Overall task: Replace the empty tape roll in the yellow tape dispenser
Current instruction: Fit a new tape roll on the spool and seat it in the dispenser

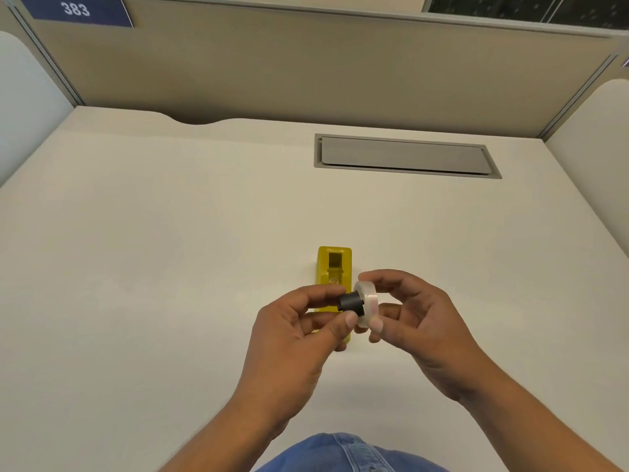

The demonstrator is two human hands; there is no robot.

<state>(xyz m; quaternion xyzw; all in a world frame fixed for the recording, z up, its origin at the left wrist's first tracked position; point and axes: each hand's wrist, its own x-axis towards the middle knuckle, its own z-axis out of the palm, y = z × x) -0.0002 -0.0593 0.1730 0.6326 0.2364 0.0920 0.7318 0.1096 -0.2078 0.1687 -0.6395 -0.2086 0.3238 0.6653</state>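
Seemingly, black core [350,301] in left hand [292,338] enters tape roll [367,303].

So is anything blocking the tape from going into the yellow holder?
Only the hands themselves. The left hand with the black hub covers the near half of the yellow dispenser. The right hand holds the tape roll. The far slot looks clear.

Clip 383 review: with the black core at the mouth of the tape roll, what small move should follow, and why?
Probably push the black core fully into the tape roll. The left hand pinches the core, which is only partly inside the roll's hole, while the right hand steadies the roll. The yellow dispenser sits on the desk with its bay open, seemingly ready for the assembled roll.
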